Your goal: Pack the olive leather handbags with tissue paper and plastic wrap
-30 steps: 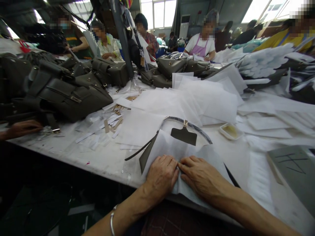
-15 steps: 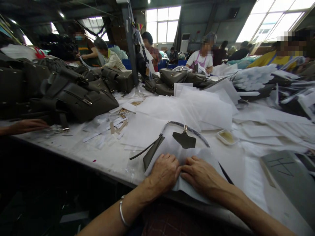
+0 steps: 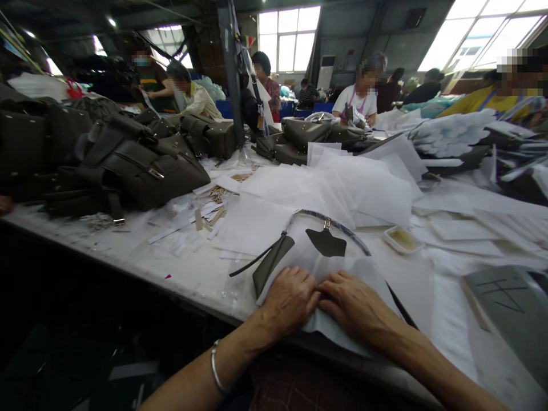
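Observation:
A dark olive handbag [image 3: 270,268] lies near the table's front edge, mostly hidden beneath a sheet of thin white wrapping paper [image 3: 357,267]. My left hand [image 3: 291,299], with a bracelet at the wrist, presses on the paper with its fingers curled. Right beside it, my right hand [image 3: 353,302] also grips the paper, thumb and fingertips drawn together. Both hands meet over the bag's middle. Beyond them show the bag's tab [image 3: 329,242] with a metal clasp and its handle [image 3: 349,233], wrapped in film. A thin strap end [image 3: 252,264] sticks out to the left.
Dark handbags [image 3: 158,171] are piled at the left. White paper sheets [image 3: 295,185] spread behind my bag, with scraps [image 3: 205,214] beside them. A small yellowish dish [image 3: 402,238] and a grey marked board [image 3: 507,302] lie to the right. Several people work across the table.
The view has shifted slightly, so everything sits a little further right. My hands stay on the paper over the bag. Another person's hand at the left has drawn back almost out of view.

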A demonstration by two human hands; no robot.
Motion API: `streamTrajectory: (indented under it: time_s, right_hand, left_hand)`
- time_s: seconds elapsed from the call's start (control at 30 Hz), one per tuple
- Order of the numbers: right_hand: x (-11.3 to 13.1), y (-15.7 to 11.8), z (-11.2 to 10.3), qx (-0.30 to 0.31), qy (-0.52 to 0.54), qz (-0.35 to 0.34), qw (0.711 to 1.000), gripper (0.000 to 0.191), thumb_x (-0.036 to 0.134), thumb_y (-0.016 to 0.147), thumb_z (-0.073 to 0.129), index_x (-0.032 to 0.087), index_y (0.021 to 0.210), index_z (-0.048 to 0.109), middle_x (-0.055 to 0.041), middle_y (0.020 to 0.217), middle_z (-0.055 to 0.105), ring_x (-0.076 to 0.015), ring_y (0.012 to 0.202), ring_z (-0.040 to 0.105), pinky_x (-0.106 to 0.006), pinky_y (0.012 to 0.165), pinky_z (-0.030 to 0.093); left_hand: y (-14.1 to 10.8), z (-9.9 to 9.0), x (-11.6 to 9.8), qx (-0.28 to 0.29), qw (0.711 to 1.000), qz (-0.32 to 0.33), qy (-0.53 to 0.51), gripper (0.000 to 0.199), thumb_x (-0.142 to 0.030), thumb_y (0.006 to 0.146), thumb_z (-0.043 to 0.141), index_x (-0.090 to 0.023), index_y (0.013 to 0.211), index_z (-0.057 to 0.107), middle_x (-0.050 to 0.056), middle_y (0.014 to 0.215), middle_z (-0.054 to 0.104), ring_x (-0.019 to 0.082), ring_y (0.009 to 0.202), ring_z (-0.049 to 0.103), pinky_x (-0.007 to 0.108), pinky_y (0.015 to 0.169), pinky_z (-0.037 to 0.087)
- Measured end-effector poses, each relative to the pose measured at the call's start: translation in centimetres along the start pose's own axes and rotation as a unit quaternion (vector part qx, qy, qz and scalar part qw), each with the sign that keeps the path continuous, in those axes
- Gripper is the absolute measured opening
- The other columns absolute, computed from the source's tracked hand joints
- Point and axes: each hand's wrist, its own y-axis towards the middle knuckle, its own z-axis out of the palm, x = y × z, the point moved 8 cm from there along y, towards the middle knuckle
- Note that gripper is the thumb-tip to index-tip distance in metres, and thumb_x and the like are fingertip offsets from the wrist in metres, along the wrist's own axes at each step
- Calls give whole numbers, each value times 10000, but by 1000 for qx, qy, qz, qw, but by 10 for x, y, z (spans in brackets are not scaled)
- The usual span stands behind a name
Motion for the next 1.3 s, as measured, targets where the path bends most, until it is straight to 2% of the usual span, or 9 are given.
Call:
streamTrajectory:
  time_s: [0.13, 0.27, 0.43, 0.67, 0.77, 0.9, 0.97, 1.07, 1.3]
  right_hand:
    - [-7, 1, -2, -28, 51, 5, 998, 190, 132, 874, 611, 198, 1032, 694, -63, 968, 696, -240, 943, 609, -369, 863, 465]
    - [-11, 5, 2, -5, 86, 15, 996, 159, 152, 863, 631, 215, 981, 718, -47, 930, 704, -230, 925, 616, -345, 840, 459]
    - [-8, 11, 4, 52, 77, 1, 996, 127, 174, 859, 644, 225, 899, 753, -49, 883, 710, -228, 881, 626, -339, 820, 447]
    - [-9, 17, 1, 64, 40, -8, 997, 120, 197, 853, 633, 218, 819, 746, -60, 871, 718, -241, 875, 637, -366, 815, 434]
    - [-16, 15, 1, 43, 56, 7, 997, 107, 221, 836, 644, 227, 813, 749, -52, 855, 721, -242, 865, 640, -375, 821, 444]
    - [-36, 12, -3, -22, 180, 49, 982, 201, 183, 844, 546, 237, 905, 729, -35, 920, 739, -218, 873, 663, -350, 824, 488]
    - [-46, 10, -6, -60, 229, 78, 968, 231, 195, 861, 500, 225, 966, 703, -42, 979, 740, -215, 907, 671, -351, 850, 501]
    - [-48, 12, -6, -68, 222, 96, 968, 215, 234, 864, 518, 211, 989, 692, -54, 991, 739, -227, 921, 670, -368, 864, 497]
    - [-39, 14, -7, -62, 187, 90, 976, 193, 235, 885, 518, 228, 942, 702, -28, 909, 735, -212, 853, 663, -345, 802, 479]
  left_hand:
    - [-7, -6, 0, -55, 997, -7, -54, 99, -240, 958, 523, -192, 877, 554, 31, 846, 602, 200, 814, 571, 353, 753, 462]
    - [-10, -9, -1, -69, 994, 9, -86, 154, -219, 968, 500, -192, 833, 570, 29, 820, 611, 176, 792, 578, 337, 747, 457]
    - [-7, -4, -3, -27, 996, 36, -71, 160, -240, 951, 548, -184, 806, 584, 23, 804, 610, 176, 775, 574, 336, 738, 453]
    - [-4, 2, -3, 10, 999, 15, -48, 158, -228, 940, 566, -190, 787, 576, 21, 794, 598, 183, 773, 563, 340, 736, 439]
    - [-3, 1, -1, 11, 998, -8, -64, 132, -241, 951, 550, -195, 829, 571, 23, 820, 608, 192, 789, 560, 346, 742, 440]
    - [-1, -2, 1, 17, 995, -13, -97, 59, -217, 950, 549, -201, 931, 602, 22, 879, 637, 205, 854, 574, 362, 782, 449]
    - [0, -3, 1, 23, 992, -3, -121, 105, -174, 949, 533, -202, 996, 622, 26, 923, 653, 203, 889, 584, 359, 810, 451]
    - [3, -3, 2, 34, 989, 5, -144, 150, -155, 951, 529, -209, 1030, 643, 28, 962, 666, 195, 908, 594, 345, 825, 456]
    - [16, -3, -1, 99, 989, 15, -113, 51, -225, 913, 630, -234, 950, 665, 0, 937, 667, 184, 868, 600, 322, 795, 460]
